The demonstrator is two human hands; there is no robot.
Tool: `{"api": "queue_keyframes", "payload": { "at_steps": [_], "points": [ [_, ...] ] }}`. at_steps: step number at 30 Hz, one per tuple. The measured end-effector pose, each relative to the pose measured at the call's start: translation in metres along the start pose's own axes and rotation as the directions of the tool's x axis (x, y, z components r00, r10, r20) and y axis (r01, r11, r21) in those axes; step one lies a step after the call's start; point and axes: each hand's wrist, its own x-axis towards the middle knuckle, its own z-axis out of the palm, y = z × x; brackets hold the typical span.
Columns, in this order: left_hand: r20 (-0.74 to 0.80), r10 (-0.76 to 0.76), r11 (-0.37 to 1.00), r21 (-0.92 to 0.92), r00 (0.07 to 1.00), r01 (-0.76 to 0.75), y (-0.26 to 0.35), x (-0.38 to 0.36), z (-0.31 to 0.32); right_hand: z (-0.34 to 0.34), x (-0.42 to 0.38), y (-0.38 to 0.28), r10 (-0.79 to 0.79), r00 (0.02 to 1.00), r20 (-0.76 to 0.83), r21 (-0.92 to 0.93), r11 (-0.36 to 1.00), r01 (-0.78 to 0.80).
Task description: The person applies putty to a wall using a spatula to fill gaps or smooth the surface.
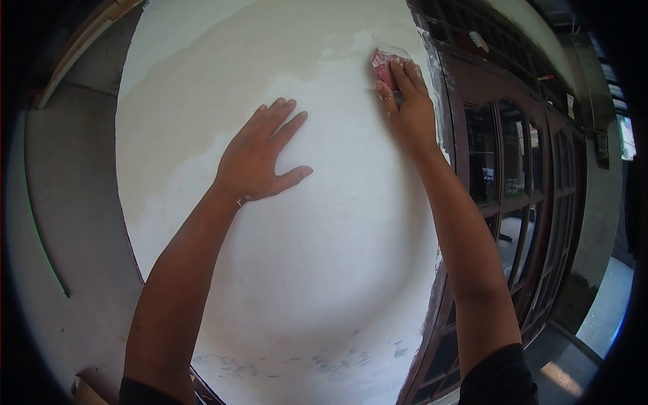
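A tall white panel (324,256) fills the middle of the view, with a greyish damp-looking area at its upper left and dark smudges near the bottom. My left hand (260,152) lies flat on it, fingers spread, holding nothing. Near the panel's upper right edge, my right hand (408,104) grips a red scraper-like piece (383,67) coated with white paste and presses it against the surface. Part of that piece is hidden under my fingers.
Dark brown doors with glass panes (516,155) stand close along the right side. To the left are a grey wall (74,182), a hanging green line (40,236) and a wooden edge (84,44) at the top.
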Motion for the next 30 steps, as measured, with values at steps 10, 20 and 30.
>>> {"api": "queue_keyframes", "payload": {
  "at_steps": [10,20,30],
  "points": [
    [-0.007,0.004,1.0,0.013,1.0,-0.004,-0.001,-0.001,0.001,0.023,0.045,0.009,-0.117,0.993,0.023,-0.079,0.99,0.118],
    [-0.023,0.01,1.0,0.023,1.0,-0.009,0.0,-0.001,0.001,0.005,0.015,0.009,-0.136,0.99,0.047,-0.113,0.984,0.14],
    [0.001,0.004,1.0,0.027,1.0,-0.005,0.002,0.0,0.001,0.001,0.02,0.016,-0.123,0.992,-0.034,-0.008,0.992,0.123]
  ]
}}
